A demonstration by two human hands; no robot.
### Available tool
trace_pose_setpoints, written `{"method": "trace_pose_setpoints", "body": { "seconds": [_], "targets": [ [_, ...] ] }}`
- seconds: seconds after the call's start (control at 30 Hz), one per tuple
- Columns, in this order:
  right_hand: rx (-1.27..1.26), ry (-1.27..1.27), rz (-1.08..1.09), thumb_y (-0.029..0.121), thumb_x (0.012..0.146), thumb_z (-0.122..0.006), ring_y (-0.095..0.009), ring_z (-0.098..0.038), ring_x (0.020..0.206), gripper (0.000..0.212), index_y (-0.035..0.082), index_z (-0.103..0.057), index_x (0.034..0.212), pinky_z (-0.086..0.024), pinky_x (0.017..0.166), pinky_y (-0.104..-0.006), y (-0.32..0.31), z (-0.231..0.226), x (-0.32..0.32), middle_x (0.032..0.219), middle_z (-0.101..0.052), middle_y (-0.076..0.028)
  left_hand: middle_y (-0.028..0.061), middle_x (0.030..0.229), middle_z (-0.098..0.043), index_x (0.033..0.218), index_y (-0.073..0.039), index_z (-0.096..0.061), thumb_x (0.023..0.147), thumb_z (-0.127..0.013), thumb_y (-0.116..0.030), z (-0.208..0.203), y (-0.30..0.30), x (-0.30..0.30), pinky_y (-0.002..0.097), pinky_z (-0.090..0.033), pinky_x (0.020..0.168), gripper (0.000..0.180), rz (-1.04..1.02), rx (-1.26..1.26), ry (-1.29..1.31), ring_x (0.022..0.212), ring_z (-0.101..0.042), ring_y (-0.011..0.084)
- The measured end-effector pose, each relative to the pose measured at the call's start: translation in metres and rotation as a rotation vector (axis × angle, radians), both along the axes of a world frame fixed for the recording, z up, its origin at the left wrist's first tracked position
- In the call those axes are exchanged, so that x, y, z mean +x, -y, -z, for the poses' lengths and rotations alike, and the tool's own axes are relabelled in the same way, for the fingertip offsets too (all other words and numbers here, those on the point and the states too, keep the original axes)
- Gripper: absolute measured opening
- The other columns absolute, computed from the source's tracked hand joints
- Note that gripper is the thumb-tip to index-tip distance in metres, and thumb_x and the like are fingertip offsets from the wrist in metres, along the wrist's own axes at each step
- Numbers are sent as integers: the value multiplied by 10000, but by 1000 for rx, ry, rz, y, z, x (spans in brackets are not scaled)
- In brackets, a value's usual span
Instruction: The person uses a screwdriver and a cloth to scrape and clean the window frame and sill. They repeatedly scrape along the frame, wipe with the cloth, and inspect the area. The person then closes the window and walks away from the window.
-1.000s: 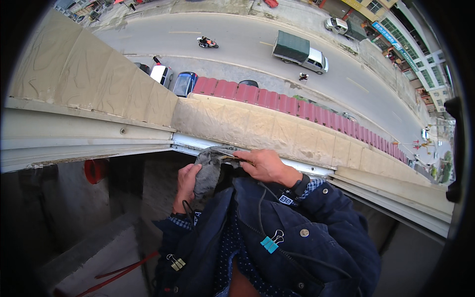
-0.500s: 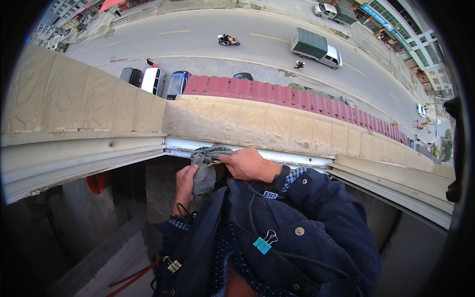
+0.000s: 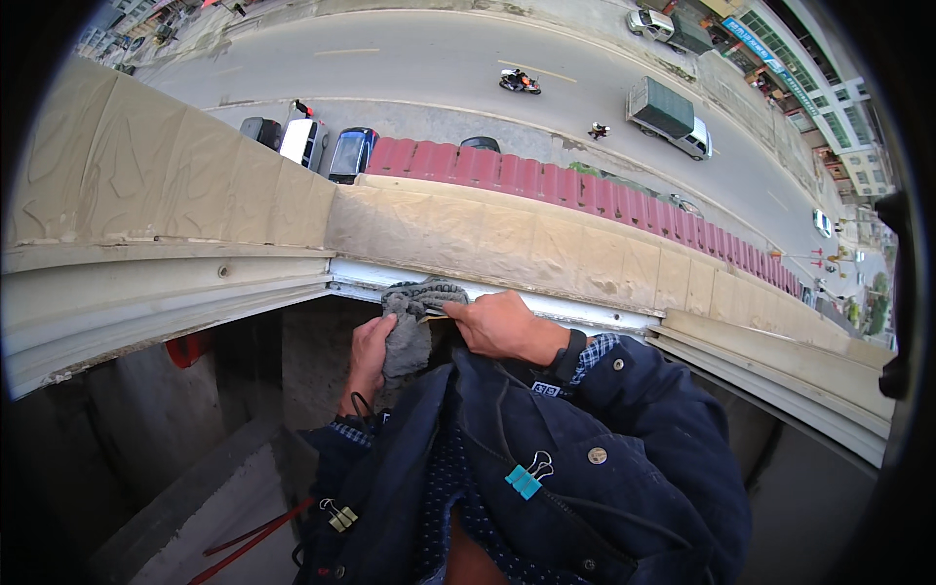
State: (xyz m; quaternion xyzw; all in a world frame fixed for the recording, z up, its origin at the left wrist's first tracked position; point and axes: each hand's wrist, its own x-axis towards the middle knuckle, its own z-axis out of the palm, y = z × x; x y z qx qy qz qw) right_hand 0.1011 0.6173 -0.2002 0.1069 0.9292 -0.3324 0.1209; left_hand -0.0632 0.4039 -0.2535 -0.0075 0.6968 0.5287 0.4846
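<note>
At the open window, near the corner of the white frame (image 3: 573, 310), the hands have barely shifted in the past second. The grey cloth (image 3: 408, 353) is bunched against the frame's inner edge, its lower part hanging down between the hands. A second ago a longer stretch of the thin pale strip (image 3: 435, 316) showed beside it; now I catch only a short piece by the fingertips. What has changed, to my eye, is the lie of the cloth more than the place: the handling stays on the same stretch of frame.

The left hand (image 3: 369, 349) pinches the cloth's left edge between thumb and fingers. The right hand (image 3: 499, 327), fingers bent and index forward, seems to pinch the strip where it meets the cloth; what its hidden fingers do, I can't tell.

The frame is grimy along its grooves. Outside it runs a wrinkled beige ledge (image 3: 526, 244), then a red corrugated roof (image 3: 507, 171). Down on the road (image 3: 409, 49), a motorcycle (image 3: 520, 82) and a covered truck (image 3: 671, 115) have both moved to the right. In here it's dim: a red strap (image 3: 255, 536) trails at lower left, and a teal clip (image 3: 526, 481) sits on the dark jacket (image 3: 604, 497).
</note>
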Motion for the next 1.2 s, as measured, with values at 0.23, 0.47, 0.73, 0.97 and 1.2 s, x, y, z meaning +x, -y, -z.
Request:
{"method": "trace_pose_setpoints", "body": {
  "seconds": [0.23, 0.47, 0.73, 0.97, 1.2],
  "targets": [
    [-31, -71, 44, 222, 957, -572, -409, -660, 617, 185, 118, -626, 1101, -487, 527, -538, 20, 17, -26, 646, -645, -180, 7, 853, -688, 932, -3, -724, 1010, -638, -259, 3, 6, -16, 272, -491, 709, 282, -142, -2, 21, 776, -624, 98],
    [-72, -153, -2, 214, 953, -564, -421, -662, 605, 188, 119, -618, 1105, -491, 519, -542, 55, 42, -119, 643, -648, -200, 37, 943, -713, 1038, -8, -729, 1028, -623, -294, 17, 34, -57, 292, -524, 752, 305, -264, 1, -38, 830, -658, 126],
    [-127, -143, -6, 240, 955, -563, -434, -678, 651, 213, 162, -628, 1143, -524, 586, -560, 55, 57, -131, 694, -674, -206, 37, 956, -713, 1086, 1, -731, 1031, -616, -310, 33, 37, -61, 287, -511, 757, 336, -290, -55, -71, 849, -643, 122],
    [-127, -56, -54, 278, 979, -553, -427, -701, 717, 271, 177, -646, 1212, -548, 648, -551, 53, 68, -137, 763, -702, -218, 58, 988, -703, 1100, -6, -717, 1013, -618, -291, 49, 40, -68, 308, -514, 790, 313, -265, -2, -76, 889, -641, 150],
    [-152, -162, -34, 304, 991, -545, -429, -701, 724, 253, 176, -662, 1175, -549, 659, -560, 48, 56, -127, 784, -711, -215, 67, 1048, -697, 1124, 7, -702, 1014, -627, -332, 30, 29, -53, 319, -521, 821, 364, -290, -31, -181, 938, -642, 166]
  ]
}}
